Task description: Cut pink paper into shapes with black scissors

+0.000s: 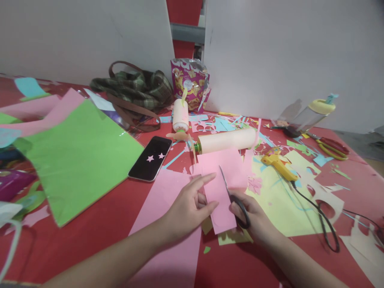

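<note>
My left hand (195,200) grips the left edge of a piece of pink paper (220,204), thumb and fingers closed around it. In my right hand (255,220) is a pair of scissors (244,210) with black handles, my fingers closed about the loops. One blade lies over the pink paper, pointing up and away from me. The lower blade is hidden under the sheet. Just beyond lies a long cream paper-wrapped bottle (228,141) on its side. A larger pink sheet (168,240) lies flat beneath my left forearm.
Left are a phone (150,160) with two pink paper stars and a green sheet (84,160). Right are a yellow glue gun (280,168) with its cord, red-and-yellow-handled scissors (333,148) and a clear bottle (312,116). Behind are a snack bag (190,86), a plaid bag (135,88) and paper scraps.
</note>
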Tool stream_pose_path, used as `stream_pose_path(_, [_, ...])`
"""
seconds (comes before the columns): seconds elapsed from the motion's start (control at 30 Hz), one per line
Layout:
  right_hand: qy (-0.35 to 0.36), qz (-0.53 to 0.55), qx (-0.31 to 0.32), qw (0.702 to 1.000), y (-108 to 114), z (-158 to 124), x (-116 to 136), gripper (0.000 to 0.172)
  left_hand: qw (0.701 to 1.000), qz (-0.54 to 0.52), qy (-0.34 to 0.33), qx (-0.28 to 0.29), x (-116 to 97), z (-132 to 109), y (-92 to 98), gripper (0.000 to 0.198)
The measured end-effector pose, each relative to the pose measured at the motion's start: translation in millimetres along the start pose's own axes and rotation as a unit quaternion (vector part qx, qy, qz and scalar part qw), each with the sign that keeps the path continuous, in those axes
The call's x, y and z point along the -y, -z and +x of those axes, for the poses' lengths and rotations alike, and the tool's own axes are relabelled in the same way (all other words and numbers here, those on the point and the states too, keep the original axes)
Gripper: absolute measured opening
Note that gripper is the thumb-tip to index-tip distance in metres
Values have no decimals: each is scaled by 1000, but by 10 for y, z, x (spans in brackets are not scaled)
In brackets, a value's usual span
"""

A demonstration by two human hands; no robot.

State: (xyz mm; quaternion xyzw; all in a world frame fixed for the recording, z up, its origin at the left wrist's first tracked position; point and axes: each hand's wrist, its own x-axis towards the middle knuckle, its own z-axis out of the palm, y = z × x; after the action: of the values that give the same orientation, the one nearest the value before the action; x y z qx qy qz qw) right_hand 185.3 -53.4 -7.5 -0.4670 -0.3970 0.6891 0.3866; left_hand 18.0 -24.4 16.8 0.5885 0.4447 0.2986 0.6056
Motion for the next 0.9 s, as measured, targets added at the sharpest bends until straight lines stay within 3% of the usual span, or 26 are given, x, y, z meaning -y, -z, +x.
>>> stream_pose_path(0.5, [-11, -41, -3, 999, -9, -13, 46, 41, 1000, -11, 7, 9, -6, 13, 14, 54])
stream_pose_path(0.9, [13, 34, 20, 999, -25, -21, 71, 35, 1000, 0, 9, 24, 3, 5, 32, 55])
